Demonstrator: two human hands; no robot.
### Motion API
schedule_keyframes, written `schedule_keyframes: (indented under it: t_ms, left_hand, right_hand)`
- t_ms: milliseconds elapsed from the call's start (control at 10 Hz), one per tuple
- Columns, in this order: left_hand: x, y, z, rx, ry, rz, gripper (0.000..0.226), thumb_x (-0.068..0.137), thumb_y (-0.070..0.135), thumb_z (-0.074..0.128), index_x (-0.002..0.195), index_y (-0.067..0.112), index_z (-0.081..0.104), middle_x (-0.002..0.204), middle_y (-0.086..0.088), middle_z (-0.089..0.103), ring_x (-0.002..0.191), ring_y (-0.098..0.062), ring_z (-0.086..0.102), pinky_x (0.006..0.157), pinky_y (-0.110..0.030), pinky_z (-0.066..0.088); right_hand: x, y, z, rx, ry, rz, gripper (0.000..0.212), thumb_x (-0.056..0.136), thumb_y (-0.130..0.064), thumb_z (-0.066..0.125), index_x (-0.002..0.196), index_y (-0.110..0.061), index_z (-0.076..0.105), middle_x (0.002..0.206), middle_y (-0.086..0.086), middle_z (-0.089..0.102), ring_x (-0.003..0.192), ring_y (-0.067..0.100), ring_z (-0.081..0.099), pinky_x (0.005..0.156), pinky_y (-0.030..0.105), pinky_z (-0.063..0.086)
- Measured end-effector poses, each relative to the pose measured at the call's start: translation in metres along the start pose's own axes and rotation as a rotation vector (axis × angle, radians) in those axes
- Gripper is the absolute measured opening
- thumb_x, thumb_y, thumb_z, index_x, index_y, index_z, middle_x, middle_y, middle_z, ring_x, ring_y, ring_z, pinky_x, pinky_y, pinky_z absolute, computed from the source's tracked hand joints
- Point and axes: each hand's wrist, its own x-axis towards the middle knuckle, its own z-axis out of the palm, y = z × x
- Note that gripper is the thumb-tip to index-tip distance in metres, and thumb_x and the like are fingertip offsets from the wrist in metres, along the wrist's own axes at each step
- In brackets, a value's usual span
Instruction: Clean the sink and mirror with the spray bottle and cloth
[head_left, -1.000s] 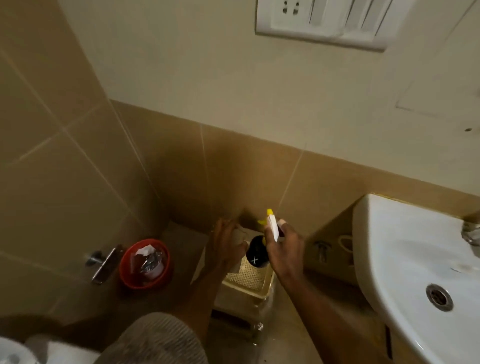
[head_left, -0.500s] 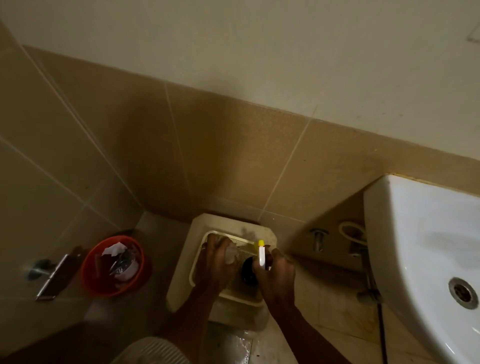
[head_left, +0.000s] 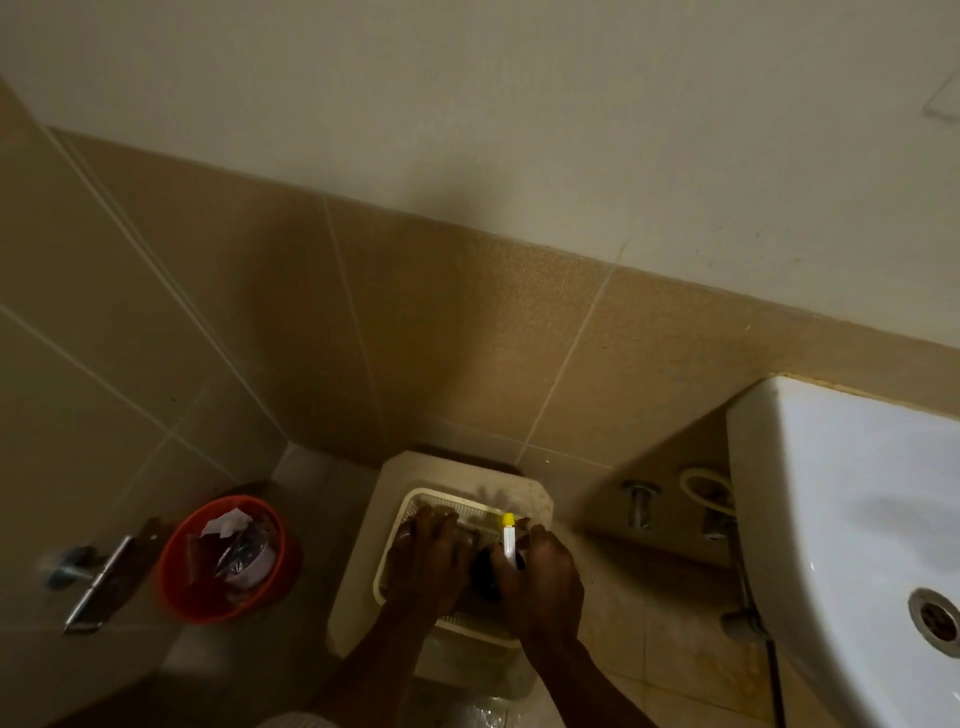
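Observation:
Both my hands reach down into a cream mesh basket (head_left: 415, 506) that sits on a cream stool (head_left: 358, 587) on the floor. My right hand (head_left: 540, 577) grips a spray bottle (head_left: 509, 540) with a white head and yellow nozzle; its dark body is mostly hidden below the hand. My left hand (head_left: 428, 556) lies inside the basket, fingers curled down on something pale that I cannot make out. The white sink (head_left: 841, 519) fills the right edge, its drain (head_left: 937, 621) visible. The mirror is out of view.
An orange bin (head_left: 176, 577) full of rubbish stands on the floor at the left, beside a metal door handle (head_left: 93, 582). Pipe fittings (head_left: 640, 501) and a hose (head_left: 748, 592) sit under the sink against the brown tiled wall.
My view has tilted down and both hands have dropped lower into the basket with the spray bottle. The wall socket has left the frame.

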Motion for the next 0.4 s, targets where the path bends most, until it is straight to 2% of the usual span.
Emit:
schedule_keyframes:
  t_ms: [100, 200, 300, 400]
  left_hand:
    - [-0.006, 0.001, -0.022, -0.076, 0.038, -0.057, 0.044, 0.089, 0.041, 0.049, 0.123, 0.017, 0.064, 0.125, -0.014, 0.068, 0.108, -0.042, 0.066, 0.077, -0.053, 0.057]
    - [-0.022, 0.017, -0.095, -0.096, 0.29, -0.09, 0.051, 0.099, 0.044, 0.029, 0.135, 0.023, 0.058, 0.135, -0.01, 0.062, 0.115, -0.035, 0.064, 0.089, -0.05, 0.054]
    - [-0.028, 0.03, -0.163, -0.114, 0.422, -0.087, 0.05, 0.103, 0.043, 0.027, 0.141, 0.022, 0.052, 0.14, -0.01, 0.059, 0.123, -0.033, 0.06, 0.094, -0.048, 0.052]
    - [-0.044, 0.056, -0.274, -0.061, 0.729, -0.084, 0.054, 0.104, 0.042, 0.028, 0.147, 0.017, 0.048, 0.152, -0.01, 0.048, 0.137, -0.031, 0.049, 0.103, -0.048, 0.046]
  right_hand:
    - [-0.003, -0.011, -0.019, -0.014, 0.031, -0.052, 0.054, 0.102, -0.049, 0.052, 0.142, -0.013, 0.058, 0.137, 0.008, 0.064, 0.126, 0.023, 0.059, 0.096, 0.03, 0.05]
    - [-0.005, -0.048, -0.07, -0.049, 0.02, -0.19, 0.076, 0.1, -0.061, 0.027, 0.15, -0.008, 0.049, 0.153, 0.014, 0.052, 0.145, 0.029, 0.044, 0.119, 0.039, 0.04]
    - [-0.001, -0.085, -0.117, -0.059, 0.026, -0.265, 0.073, 0.103, -0.06, 0.026, 0.155, -0.011, 0.044, 0.163, 0.011, 0.043, 0.156, 0.027, 0.029, 0.128, 0.039, 0.027]
    - [-0.005, -0.143, -0.198, 0.005, 0.183, -0.475, 0.064, 0.107, -0.049, 0.037, 0.158, -0.01, 0.038, 0.167, 0.015, 0.035, 0.159, 0.031, 0.022, 0.129, 0.041, 0.023]
